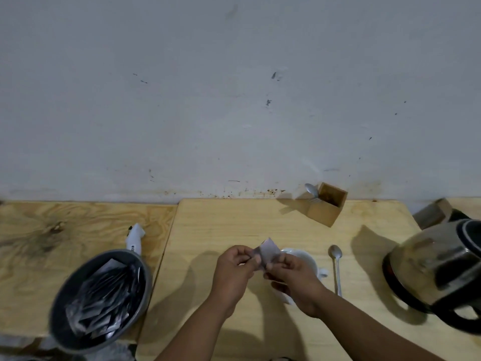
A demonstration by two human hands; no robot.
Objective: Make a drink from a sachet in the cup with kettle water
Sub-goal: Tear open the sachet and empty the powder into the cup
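- A small sachet (268, 252) is pinched between the left hand (235, 269) and the right hand (294, 277), held up just above the near-left rim of the white cup (308, 259)
- Both hands are closed narrowly on the sachet: its left edge is gripped by the left hand's fingertips, its lower right by the right hand's thumb and fingers
- The step in hand is judged to be the tearing open of the sachet; whether a tear has already been started cannot be told, as the packet is blurred
- The cup is stood on the wooden table (208, 225), partly hidden behind the right hand; no contents can be made out in it
- A spoon (336, 267) is laid flat just right of the cup, and the kettle (437, 272) is stood well to the right of the cup
- A dark bowl (101, 298) of further sachets is seen well to the left of the cup, and a wooden holder (328, 204) beyond the cup by the wall
- For the next move, the opened mouth would need to be tipped squarely over the cup so that nothing is spilled on the table, before the kettle is reached for
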